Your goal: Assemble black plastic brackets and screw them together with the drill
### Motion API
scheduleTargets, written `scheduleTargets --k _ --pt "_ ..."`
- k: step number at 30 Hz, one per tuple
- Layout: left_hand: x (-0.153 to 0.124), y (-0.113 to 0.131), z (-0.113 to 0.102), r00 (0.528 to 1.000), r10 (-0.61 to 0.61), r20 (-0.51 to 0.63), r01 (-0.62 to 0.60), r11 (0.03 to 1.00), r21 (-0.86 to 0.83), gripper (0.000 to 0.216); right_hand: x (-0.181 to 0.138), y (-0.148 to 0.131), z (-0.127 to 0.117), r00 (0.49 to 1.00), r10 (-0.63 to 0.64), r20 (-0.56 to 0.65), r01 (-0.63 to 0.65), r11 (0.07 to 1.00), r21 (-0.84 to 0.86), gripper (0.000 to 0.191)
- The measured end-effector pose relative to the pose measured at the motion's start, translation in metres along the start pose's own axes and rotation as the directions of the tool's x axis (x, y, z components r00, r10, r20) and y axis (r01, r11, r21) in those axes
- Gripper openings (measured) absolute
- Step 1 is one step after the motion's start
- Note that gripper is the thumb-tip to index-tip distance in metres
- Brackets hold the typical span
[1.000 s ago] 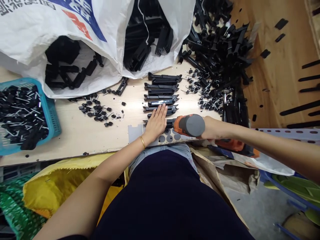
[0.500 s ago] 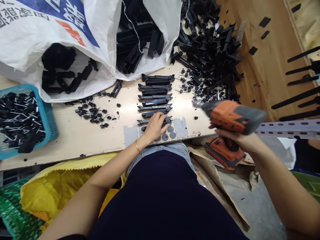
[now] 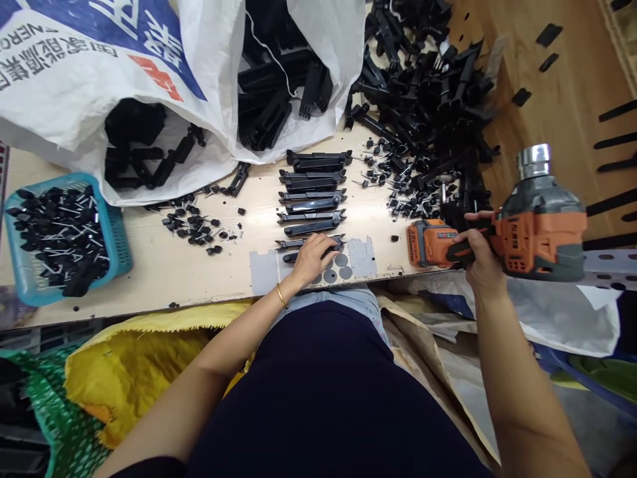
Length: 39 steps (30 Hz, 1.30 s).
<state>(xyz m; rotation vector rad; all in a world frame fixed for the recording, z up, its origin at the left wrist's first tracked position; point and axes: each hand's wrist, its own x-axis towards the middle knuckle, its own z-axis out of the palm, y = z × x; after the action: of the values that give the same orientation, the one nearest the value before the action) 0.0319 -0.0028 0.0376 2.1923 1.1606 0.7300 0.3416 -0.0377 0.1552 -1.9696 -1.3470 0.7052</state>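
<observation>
My right hand (image 3: 478, 255) is wrapped round the grip of an orange and grey cordless drill (image 3: 540, 222), held off the table's right end with its chuck pointing up. My left hand (image 3: 312, 257) lies with curled fingers on the nearest black plastic bracket (image 3: 311, 242) at the front edge of the wooden table (image 3: 189, 265). Beyond it a row of like black brackets (image 3: 313, 186) lies side by side.
A white sack (image 3: 164, 86) of black parts spills open at the back. A blue basket (image 3: 64, 236) of black pins sits at the left. Loose pins (image 3: 196, 226) lie mid-table, and a heap of black parts (image 3: 428, 106) fills the right. Yellow and green bags lie below.
My right hand pulled the drill away from the bracket, swung it out to the right and turned its chuck upward. My left hand's fingers went from flat to curled on the bracket.
</observation>
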Motion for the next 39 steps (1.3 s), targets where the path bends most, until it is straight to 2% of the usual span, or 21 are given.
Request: scheduleTargets --k 2,5,7,9,12,15,18,21,25,30,34,39 --pt "-0.001 0.001 -0.002 1.0 0.019 -0.013 -0.02 0.999 -0.039 0.017 0.0 0.004 0.001 0.999 0.011 0.041 -0.008 0.997 -0.076 0.045" --pt "0.005 0.004 -0.009 0.998 0.04 0.043 -0.032 0.983 -0.183 0.016 0.001 0.011 0.0 0.999 -0.007 -0.043 0.006 1.0 -0.015 0.047" --pt "0.015 0.005 -0.013 0.999 -0.004 0.032 0.012 0.97 -0.241 0.017 -0.004 0.02 -0.004 0.998 -0.003 -0.07 0.006 0.999 0.037 0.052" --pt "0.029 0.003 -0.013 0.994 -0.097 -0.051 0.082 0.969 -0.233 0.019 -0.017 0.031 -0.013 0.998 0.041 -0.05 -0.038 0.998 0.046 0.061" --pt "0.05 -0.006 -0.008 0.983 -0.145 -0.116 0.123 0.976 -0.178 0.017 -0.049 0.045 -0.031 0.987 0.155 0.041 -0.154 0.988 -0.032 0.073" --pt "0.06 -0.017 -0.002 0.993 -0.098 -0.071 0.087 0.987 -0.136 0.011 -0.076 0.043 -0.038 0.942 0.207 0.264 -0.185 0.977 -0.103 0.071" --pt "0.062 -0.023 -0.001 0.998 -0.047 -0.05 0.04 0.991 -0.125 0.008 -0.081 0.02 -0.023 0.881 0.126 0.455 -0.095 0.991 -0.092 0.054" --pt "0.062 -0.024 -0.002 1.0 -0.009 -0.024 0.007 0.997 -0.078 0.007 -0.063 -0.012 0.006 0.828 -0.022 0.561 0.046 0.998 -0.03 0.052" --pt "0.062 -0.02 -0.004 0.999 -0.001 0.044 -0.001 0.999 0.052 0.01 -0.032 -0.041 0.043 0.735 -0.188 0.652 0.24 0.971 0.01 0.047" --pt "0.063 -0.015 -0.007 0.992 -0.057 0.114 0.037 0.985 0.168 0.013 -0.014 -0.05 0.068 0.646 -0.307 0.699 0.415 0.91 0.016 0.046" --pt "0.063 -0.012 -0.008 0.988 -0.081 0.132 0.051 0.974 0.221 0.014 -0.006 -0.052 0.074 0.621 -0.341 0.705 0.459 0.888 0.025 0.046" --pt "0.064 -0.006 -0.01 0.977 -0.054 0.208 -0.016 0.947 0.322 0.014 0.019 -0.059 0.084 0.659 -0.374 0.652 0.468 0.883 0.034 0.039"
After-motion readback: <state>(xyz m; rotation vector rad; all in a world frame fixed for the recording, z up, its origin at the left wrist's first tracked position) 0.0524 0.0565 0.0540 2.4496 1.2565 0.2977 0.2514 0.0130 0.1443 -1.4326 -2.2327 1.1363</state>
